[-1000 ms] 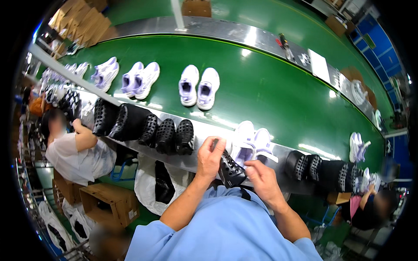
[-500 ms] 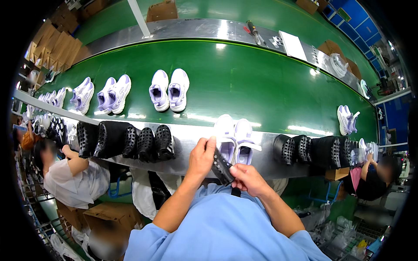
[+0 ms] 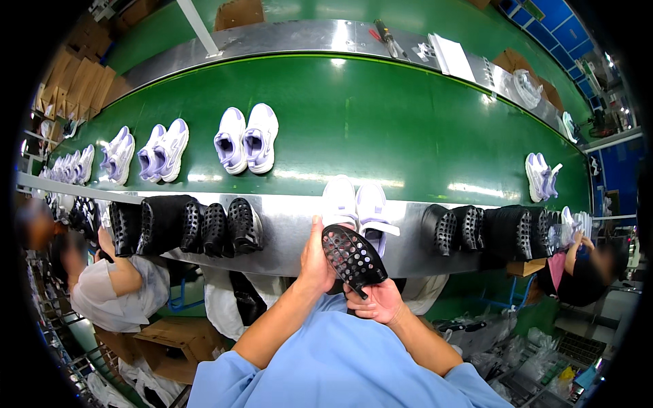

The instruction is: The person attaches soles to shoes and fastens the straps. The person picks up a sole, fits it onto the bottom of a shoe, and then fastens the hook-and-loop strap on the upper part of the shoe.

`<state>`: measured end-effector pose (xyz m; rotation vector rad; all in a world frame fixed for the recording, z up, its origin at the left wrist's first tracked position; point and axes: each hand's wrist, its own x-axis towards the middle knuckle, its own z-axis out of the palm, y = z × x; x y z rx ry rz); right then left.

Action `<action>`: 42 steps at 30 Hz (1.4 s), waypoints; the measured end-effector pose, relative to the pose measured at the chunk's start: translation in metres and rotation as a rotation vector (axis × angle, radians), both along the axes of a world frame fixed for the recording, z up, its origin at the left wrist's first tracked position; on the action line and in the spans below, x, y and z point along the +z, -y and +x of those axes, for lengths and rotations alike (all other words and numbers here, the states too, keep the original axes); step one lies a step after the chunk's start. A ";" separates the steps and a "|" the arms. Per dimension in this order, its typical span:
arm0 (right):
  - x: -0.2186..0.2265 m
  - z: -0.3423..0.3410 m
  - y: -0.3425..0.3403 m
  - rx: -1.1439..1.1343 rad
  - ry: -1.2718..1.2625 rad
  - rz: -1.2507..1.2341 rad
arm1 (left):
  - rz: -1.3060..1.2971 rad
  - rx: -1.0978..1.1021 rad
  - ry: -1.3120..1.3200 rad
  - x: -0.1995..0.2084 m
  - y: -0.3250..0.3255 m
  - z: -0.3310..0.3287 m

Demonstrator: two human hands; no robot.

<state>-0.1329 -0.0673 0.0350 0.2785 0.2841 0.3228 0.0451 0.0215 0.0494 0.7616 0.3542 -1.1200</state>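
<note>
I hold a black perforated plastic shoe insert [image 3: 352,255] up in front of my chest, its rounded, hole-dotted face turned upward. My left hand [image 3: 317,262] grips its left side, the thumb along the edge. My right hand [image 3: 378,300] is closed round its lower end, fingers curled beneath. Just beyond the insert, a white and lavender left sneaker [image 3: 339,197] and its mate, a right sneaker [image 3: 371,204], rest on the metal ledge with toes pointing away. The right one's strap sticks out sideways. The insert covers their heel ends in part.
Nested black perforated inserts line the metal ledge [image 3: 292,231], in a left row [image 3: 197,228] and a right row [image 3: 486,231]. Sneaker pairs [image 3: 246,139] stand on the green conveyor belt [image 3: 381,129]. Co-workers sit at both sides. A screwdriver-like tool [image 3: 386,37] lies on the far rail.
The insert has turned from edge-on to show its broad perforated face. My right hand has shifted slightly down and under its lower end. The whole view has drifted a little.
</note>
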 end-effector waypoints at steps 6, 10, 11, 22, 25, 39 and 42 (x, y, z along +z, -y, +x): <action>-0.002 0.001 0.001 0.000 0.051 -0.010 | 0.108 0.027 0.021 0.002 0.004 -0.002; -0.002 0.001 0.004 0.010 0.085 -0.023 | 0.108 0.041 0.019 0.008 0.008 -0.003; -0.003 0.001 0.005 0.017 0.094 -0.027 | 0.115 0.038 0.021 0.010 0.009 -0.004; -0.011 -0.005 0.012 0.082 0.042 -0.104 | 0.021 -0.011 -0.064 0.015 0.013 -0.001; -0.004 -0.002 0.015 0.090 0.046 -0.110 | 0.026 -0.019 -0.068 0.017 0.015 0.001; -0.007 -0.005 0.013 0.071 0.004 -0.077 | 0.037 -0.039 -0.096 0.016 0.020 0.000; -0.007 -0.006 0.014 0.079 0.007 -0.087 | 0.027 -0.043 -0.092 0.016 0.020 -0.001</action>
